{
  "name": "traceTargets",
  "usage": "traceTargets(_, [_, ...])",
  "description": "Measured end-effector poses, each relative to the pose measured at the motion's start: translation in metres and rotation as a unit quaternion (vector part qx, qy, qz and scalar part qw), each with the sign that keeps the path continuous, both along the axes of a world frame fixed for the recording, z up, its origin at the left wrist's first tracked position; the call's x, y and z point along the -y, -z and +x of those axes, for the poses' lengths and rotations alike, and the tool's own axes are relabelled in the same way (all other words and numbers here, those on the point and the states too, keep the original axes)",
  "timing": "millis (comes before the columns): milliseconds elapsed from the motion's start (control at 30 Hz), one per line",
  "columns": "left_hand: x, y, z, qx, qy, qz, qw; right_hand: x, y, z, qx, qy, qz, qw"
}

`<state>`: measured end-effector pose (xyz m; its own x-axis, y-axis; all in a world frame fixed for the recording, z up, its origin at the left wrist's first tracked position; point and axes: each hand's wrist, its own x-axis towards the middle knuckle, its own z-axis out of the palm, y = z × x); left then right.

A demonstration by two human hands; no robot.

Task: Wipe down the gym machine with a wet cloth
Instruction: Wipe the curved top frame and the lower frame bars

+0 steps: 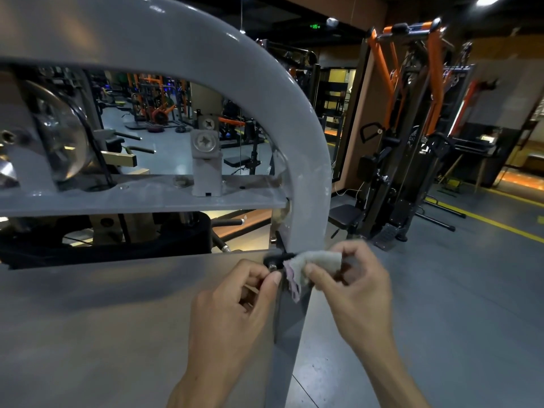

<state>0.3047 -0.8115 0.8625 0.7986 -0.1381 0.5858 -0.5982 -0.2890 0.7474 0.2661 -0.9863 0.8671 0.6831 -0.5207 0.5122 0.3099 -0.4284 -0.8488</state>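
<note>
our right hand (350, 278) has its fingers curled round the pale wet cloth (313, 267), pinching it against the grey frame (306, 160) of the gym machine, just where the curved tube comes down. right beside that grip, to its left, our left hand (238, 298) pinches a small black bolt fitting (275, 259) on the frame's edge, thumb and fingertips closed on it. the cloth's frayed corner hangs below our pinch, touching the post.
</note>
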Motion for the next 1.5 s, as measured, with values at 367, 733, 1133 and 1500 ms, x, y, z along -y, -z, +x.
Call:
traceTargets(367, [0.002, -0.001, -0.001, -0.010, -0.012, -0.022, 1.000, -0.008, -0.014, 0.000, 0.028, -0.023, 0.060, 0.998])
traceTargets(733, [0.003, -0.001, 0.000, -0.017, -0.004, -0.017, 1.000, -0.013, -0.040, 0.001, 0.038, -0.013, 0.030, 0.999])
traceTargets(1133, [0.003, 0.003, 0.002, -0.015, 0.003, -0.005, 1.000, -0.006, -0.045, 0.006, 0.071, -0.049, 0.068, 0.994])
traceTargets(1500, [0.004, 0.004, 0.003, 0.002, -0.002, 0.008, 1.000, 0.007, -0.065, 0.012, 0.081, -0.098, 0.078, 0.989])
